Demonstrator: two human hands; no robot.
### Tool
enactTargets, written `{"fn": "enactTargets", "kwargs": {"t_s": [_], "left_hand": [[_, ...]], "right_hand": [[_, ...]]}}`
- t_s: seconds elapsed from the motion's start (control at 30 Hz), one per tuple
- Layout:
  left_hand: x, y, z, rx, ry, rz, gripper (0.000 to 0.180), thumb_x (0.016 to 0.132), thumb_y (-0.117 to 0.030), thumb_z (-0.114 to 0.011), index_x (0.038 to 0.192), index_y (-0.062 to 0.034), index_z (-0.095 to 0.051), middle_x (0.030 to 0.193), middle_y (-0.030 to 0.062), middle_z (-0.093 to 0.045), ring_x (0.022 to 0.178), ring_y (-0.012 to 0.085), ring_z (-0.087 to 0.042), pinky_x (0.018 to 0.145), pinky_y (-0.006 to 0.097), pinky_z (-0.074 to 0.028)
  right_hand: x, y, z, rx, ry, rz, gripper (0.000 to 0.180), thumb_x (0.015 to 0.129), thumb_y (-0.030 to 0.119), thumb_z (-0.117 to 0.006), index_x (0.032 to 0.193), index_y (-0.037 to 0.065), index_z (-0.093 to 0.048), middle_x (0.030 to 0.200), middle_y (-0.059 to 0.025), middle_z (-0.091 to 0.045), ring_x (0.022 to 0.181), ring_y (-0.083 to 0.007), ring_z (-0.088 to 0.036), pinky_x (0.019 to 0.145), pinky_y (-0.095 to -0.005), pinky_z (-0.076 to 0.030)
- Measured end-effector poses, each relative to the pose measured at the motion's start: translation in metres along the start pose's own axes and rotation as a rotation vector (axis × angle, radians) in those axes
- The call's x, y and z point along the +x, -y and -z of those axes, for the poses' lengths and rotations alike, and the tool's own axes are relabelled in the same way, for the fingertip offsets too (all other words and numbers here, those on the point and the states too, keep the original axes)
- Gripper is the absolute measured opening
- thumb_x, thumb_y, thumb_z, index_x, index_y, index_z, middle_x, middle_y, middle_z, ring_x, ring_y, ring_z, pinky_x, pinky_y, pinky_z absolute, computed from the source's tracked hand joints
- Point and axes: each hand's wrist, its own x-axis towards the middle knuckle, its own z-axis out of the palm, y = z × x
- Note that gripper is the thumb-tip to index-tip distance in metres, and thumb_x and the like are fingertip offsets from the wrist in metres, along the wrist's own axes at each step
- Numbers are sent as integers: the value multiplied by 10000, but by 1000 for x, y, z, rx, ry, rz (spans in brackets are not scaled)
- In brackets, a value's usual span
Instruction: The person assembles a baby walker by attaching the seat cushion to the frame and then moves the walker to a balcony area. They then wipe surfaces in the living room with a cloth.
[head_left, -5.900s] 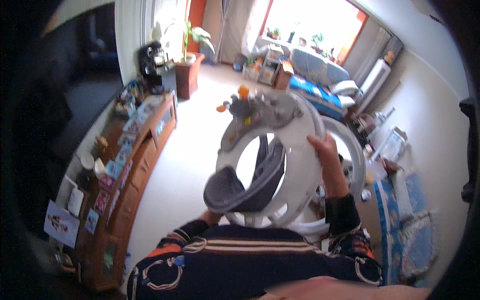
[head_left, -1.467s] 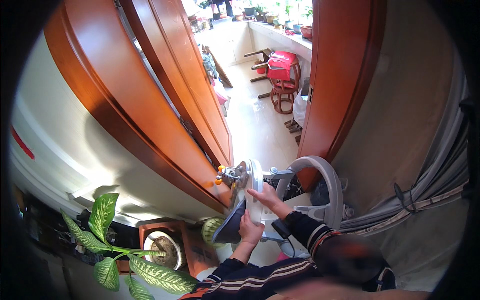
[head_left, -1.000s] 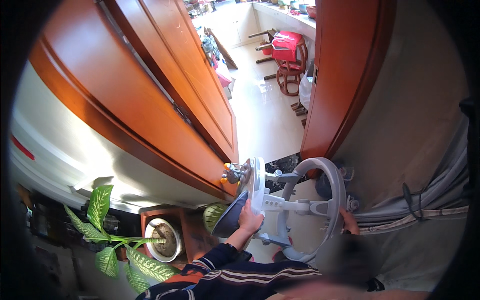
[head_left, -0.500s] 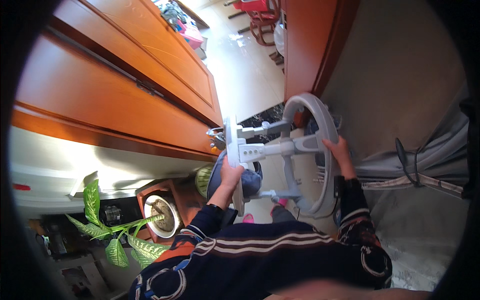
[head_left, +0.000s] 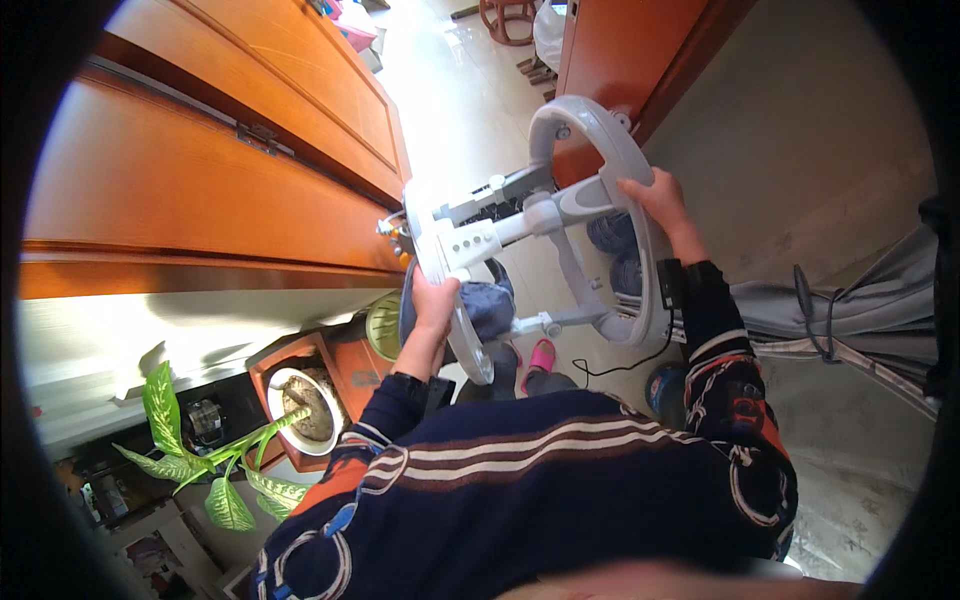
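I carry a grey-white plastic baby walker [head_left: 540, 218] tilted on its side in front of me, its two rings joined by struts. My left hand [head_left: 434, 308] is closed on the smaller ring at the left, with the thumb over its face. On the right, my right hand [head_left: 662, 212] grips the rim of the larger ring, which has small wheels. Blue cloth [head_left: 486, 308] shows behind the smaller ring beside my left hand; whether it belongs to the walker I cannot tell.
Wooden doors [head_left: 210, 150] stand left, and another wooden door [head_left: 625, 75] stands ahead right, with a tiled passage between. A potted plant [head_left: 225, 465] and a green basket [head_left: 383, 325] are at lower left. Grey tied fabric [head_left: 800, 325] hangs right. A black cord [head_left: 625, 368] lies near pink slippers [head_left: 541, 360].
Both hands and the walker have moved up in the picture, the larger ring tilting further away. More of the floor, the cord and a pink slipper now shows below it.
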Motion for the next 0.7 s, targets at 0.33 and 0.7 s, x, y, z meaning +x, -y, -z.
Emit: {"fn": "enactTargets", "kwargs": {"t_s": [0.33, 0.7], "left_hand": [[62, 1, 12, 167, 3, 50, 552, 713, -137, -679, 1247, -52, -571, 1112, 200, -690, 1055, 377, -668, 935, 435, -509], [131, 13, -25, 465, 114, 92, 453, 897, -343, -624, 1212, -24, -564, 1149, 263, -645, 1073, 455, -645, 921, 511, -520]], "right_hand": [[30, 13, -43, -85, -75, -32, 635, 751, 532, -789, 1024, -40, -752, 972, -197, -754, 895, -302, -738, 794, -391, -571], [85, -8, -72, -79, -57, -100, 572, 777, 479, -806, 998, -46, -757, 877, -151, -756, 782, -221, -725, 717, -350, -563]]}}
